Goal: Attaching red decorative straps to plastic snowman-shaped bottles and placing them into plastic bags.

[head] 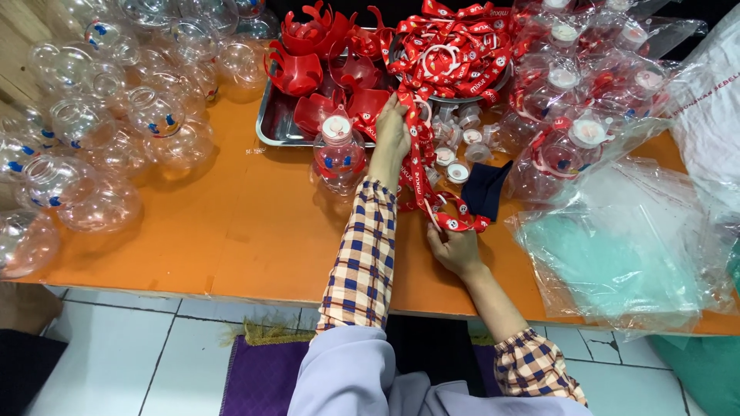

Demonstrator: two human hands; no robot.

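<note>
A red strap point(420, 166), light, limp and easily tangled, is pinched by the left hand point(391, 137) at twelve o'clock and by the right hand point(455, 248) at its ringed end at six, above the orange worktop point(231, 231).

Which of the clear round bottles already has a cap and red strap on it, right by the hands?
The capped bottle standing just left of the left hand, in front of the metal tray; the bottles heaped at far left are open and bare.
</note>
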